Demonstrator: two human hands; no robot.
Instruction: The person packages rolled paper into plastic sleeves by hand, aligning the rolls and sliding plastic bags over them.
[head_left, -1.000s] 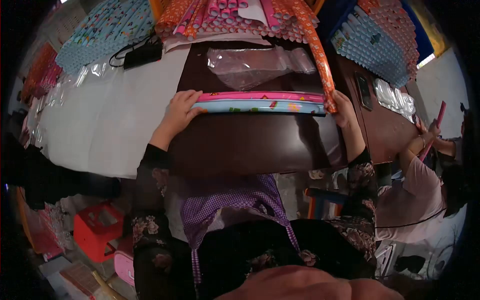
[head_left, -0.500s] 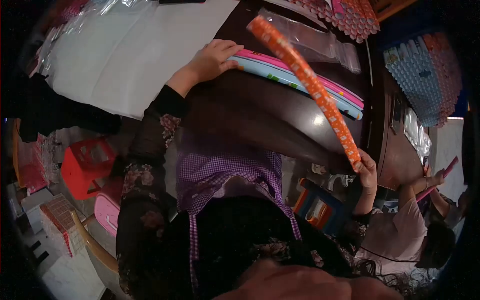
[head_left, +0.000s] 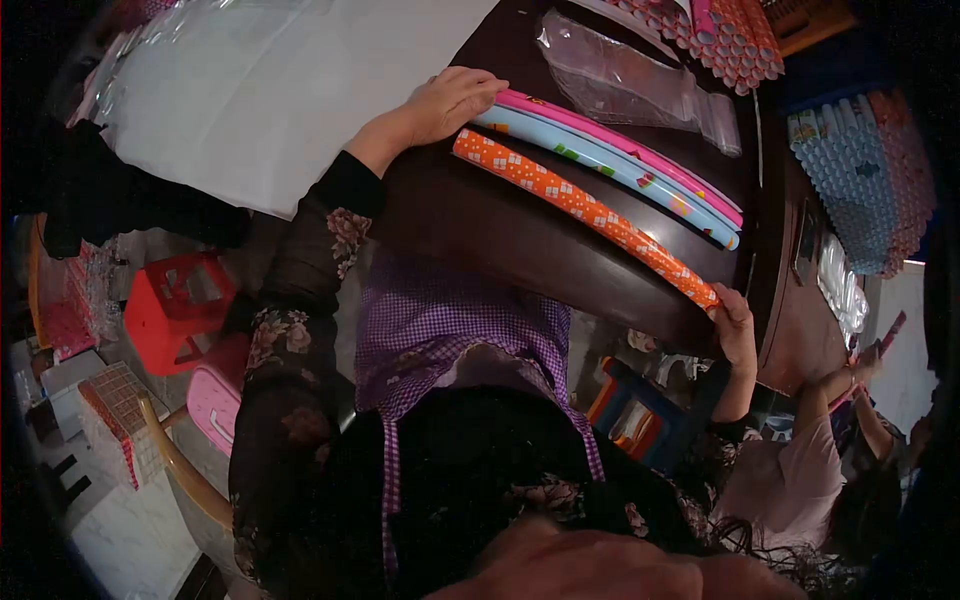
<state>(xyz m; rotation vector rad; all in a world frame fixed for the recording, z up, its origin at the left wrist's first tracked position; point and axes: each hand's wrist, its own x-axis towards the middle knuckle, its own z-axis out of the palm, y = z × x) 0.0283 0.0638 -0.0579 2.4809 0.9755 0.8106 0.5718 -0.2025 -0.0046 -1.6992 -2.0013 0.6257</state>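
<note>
A pink wrapping paper roll (head_left: 640, 160) and a light blue wrapping paper roll (head_left: 610, 172) lie side by side on the dark table (head_left: 560, 270). My left hand (head_left: 455, 103) is closed over their left ends; its thumb is hidden. Nearer to me is an orange wrapping paper roll (head_left: 585, 212) with a white gift pattern, roughly parallel to the blue one with a narrow gap between. My right hand (head_left: 735, 322) grips the orange roll's right end at the table's front edge.
Clear plastic sleeves (head_left: 640, 85) lie behind the rolls. White sheeting (head_left: 260, 100) covers the table's left part. Stacked rolls (head_left: 845, 165) stand at the right, near a co-worker's arm (head_left: 835, 385). A red stool (head_left: 180, 310) stands at the lower left.
The orange roll has swung down from slanting across above the other rolls to lying along their near side. My right hand has kept its end; my left hand stays at the rolls' left ends.
</note>
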